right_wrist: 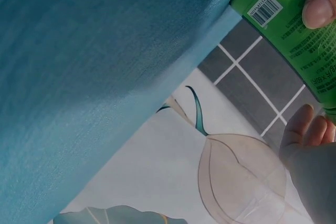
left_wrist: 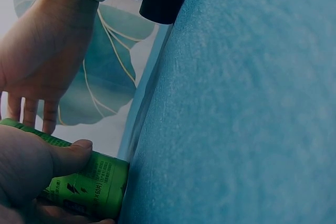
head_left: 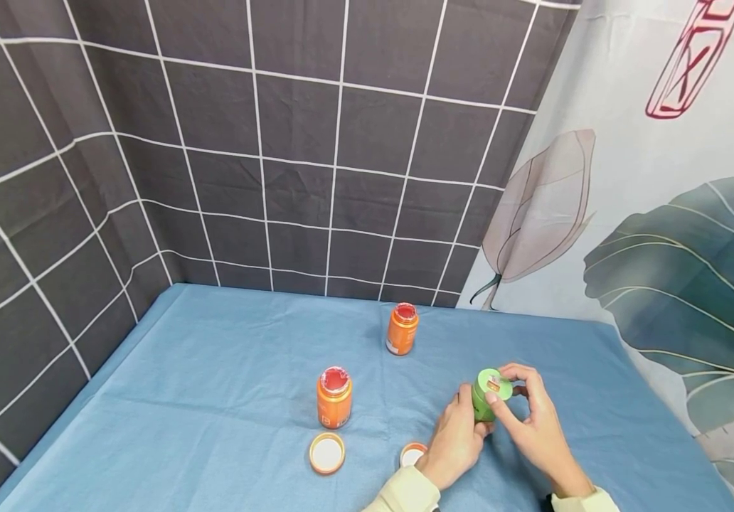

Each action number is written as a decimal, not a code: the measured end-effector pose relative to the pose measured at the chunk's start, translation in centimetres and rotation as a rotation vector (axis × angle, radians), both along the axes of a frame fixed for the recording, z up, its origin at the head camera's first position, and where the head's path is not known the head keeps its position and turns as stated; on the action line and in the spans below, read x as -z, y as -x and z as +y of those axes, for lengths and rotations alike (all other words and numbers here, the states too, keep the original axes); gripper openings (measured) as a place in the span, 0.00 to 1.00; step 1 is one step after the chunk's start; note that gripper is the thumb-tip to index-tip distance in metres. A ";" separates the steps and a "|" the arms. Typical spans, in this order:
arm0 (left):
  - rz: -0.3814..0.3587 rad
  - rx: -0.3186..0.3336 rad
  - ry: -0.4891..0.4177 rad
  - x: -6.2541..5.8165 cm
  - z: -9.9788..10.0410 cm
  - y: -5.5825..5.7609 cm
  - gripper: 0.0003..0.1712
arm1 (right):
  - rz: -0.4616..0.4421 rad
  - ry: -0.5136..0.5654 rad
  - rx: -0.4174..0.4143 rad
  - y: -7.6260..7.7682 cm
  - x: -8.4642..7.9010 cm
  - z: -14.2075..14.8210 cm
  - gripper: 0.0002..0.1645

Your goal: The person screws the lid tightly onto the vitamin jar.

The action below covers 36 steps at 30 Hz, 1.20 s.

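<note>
My left hand [head_left: 455,439] grips a green bottle [head_left: 482,407] near the right side of the table, its thumb across the printed side in the left wrist view. Thumb and fingers of my right hand [head_left: 541,427] hold the rim of the bottle's light green lid [head_left: 497,385] from the right. In the right wrist view the bottle [right_wrist: 294,32] shows a barcode, and its base is close to the cloth. A white-lined orange lid [head_left: 412,454] lies beside my left wrist, partly hidden by it.
Two lidless orange bottles with red inside stand upright, one nearer [head_left: 333,400] and one farther back [head_left: 402,330]. Another orange-rimmed lid [head_left: 326,454] lies in front of the nearer bottle. A blue cloth [head_left: 213,384] covers the table, and a dark tiled-pattern curtain [head_left: 296,185] hangs behind.
</note>
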<state>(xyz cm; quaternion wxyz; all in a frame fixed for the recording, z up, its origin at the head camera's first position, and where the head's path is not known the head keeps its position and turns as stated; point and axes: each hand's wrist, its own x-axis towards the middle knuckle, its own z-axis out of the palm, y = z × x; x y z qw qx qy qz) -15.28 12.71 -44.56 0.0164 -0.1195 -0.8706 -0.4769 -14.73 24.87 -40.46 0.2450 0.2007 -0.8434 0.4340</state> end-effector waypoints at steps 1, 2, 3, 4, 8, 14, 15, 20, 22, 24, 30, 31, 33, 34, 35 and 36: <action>-0.001 -0.001 0.001 0.0 0.0 0.0 0.22 | -0.006 -0.005 0.007 0.1 0.3 0.2 0.21; -0.001 -0.002 0.002 0.0 0.0 0.0 0.22 | -0.009 -0.010 0.013 0.3 0.6 0.4 0.22; -0.001 -0.002 0.004 0.0 0.0 0.0 0.22 | -0.013 -0.011 0.019 0.5 1.0 0.6 0.22; -0.001 -0.003 0.004 0.0 0.0 0.0 0.21 | -0.016 -0.011 0.024 0.7 1.3 0.8 0.22; -0.002 -0.002 0.001 0.0 0.0 0.0 0.21 | -0.025 -0.008 0.030 1.1 2.0 1.2 0.23; -0.017 -0.003 -0.014 -0.1 0.0 0.1 0.22 | -0.016 -0.011 0.009 1.2 2.1 1.3 0.26; -0.015 -0.004 -0.012 -0.1 0.0 0.0 0.22 | -0.012 -0.012 0.002 1.2 2.0 1.3 0.27; -0.017 -0.012 -0.008 0.0 0.0 0.0 0.24 | -0.029 -0.009 -0.032 1.1 2.0 1.3 0.30; -0.026 -0.012 -0.011 0.0 0.0 0.0 0.24 | -0.027 -0.013 -0.044 1.0 2.0 1.3 0.31; -0.031 -0.013 -0.012 0.0 0.0 0.1 0.25 | -0.018 -0.016 -0.054 1.1 2.0 1.4 0.30; -0.030 -0.014 -0.013 0.0 0.0 0.1 0.25 | -0.027 0.001 -0.053 1.1 1.9 1.4 0.28; -0.032 -0.013 -0.013 0.0 0.0 0.1 0.26 | -0.031 0.004 -0.049 1.1 1.9 1.4 0.28; -0.037 -0.008 -0.015 0.0 0.0 0.0 0.26 | -0.034 0.010 -0.041 1.1 1.8 1.4 0.27; -0.036 -0.008 -0.015 0.0 0.0 0.0 0.25 | -0.035 0.010 -0.037 1.0 1.8 1.4 0.27; -0.037 -0.006 -0.015 0.0 0.0 0.0 0.25 | -0.037 0.012 -0.035 1.0 1.8 1.3 0.26; -0.035 -0.004 -0.014 0.0 0.0 0.0 0.25 | -0.040 0.014 -0.032 1.0 1.8 1.3 0.26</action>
